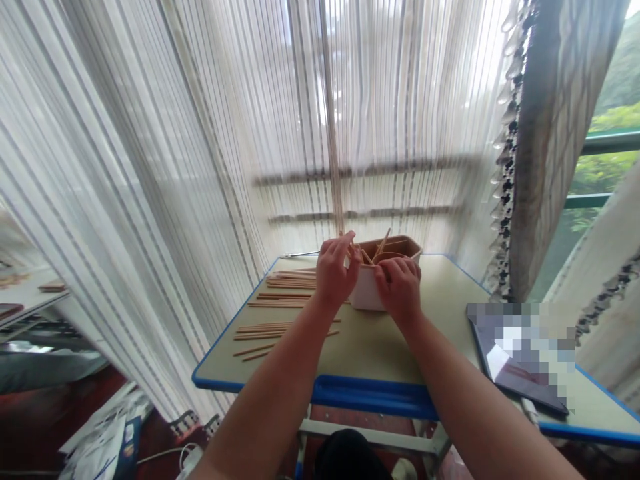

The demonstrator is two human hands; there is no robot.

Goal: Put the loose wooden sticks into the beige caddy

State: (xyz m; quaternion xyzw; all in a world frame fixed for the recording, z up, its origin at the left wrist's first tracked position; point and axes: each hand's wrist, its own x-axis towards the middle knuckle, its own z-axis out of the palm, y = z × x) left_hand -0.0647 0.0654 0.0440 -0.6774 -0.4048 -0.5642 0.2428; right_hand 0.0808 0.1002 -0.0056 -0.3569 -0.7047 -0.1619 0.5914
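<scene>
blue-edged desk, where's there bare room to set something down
The desk is bare between the white box and the tablet, right of the right hand, and between the box and the blue front ledge. Crowded: the left side, spread with wooden sticks, and the box's rim, with the left hand beside it.

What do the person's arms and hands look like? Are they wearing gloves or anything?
No gloves: the left hand and right hand are both bare. The left forearm and right forearm are bare too, with no sleeves in view. I see no watch or bracelet on either wrist. Any rings would be too small to tell.
</scene>
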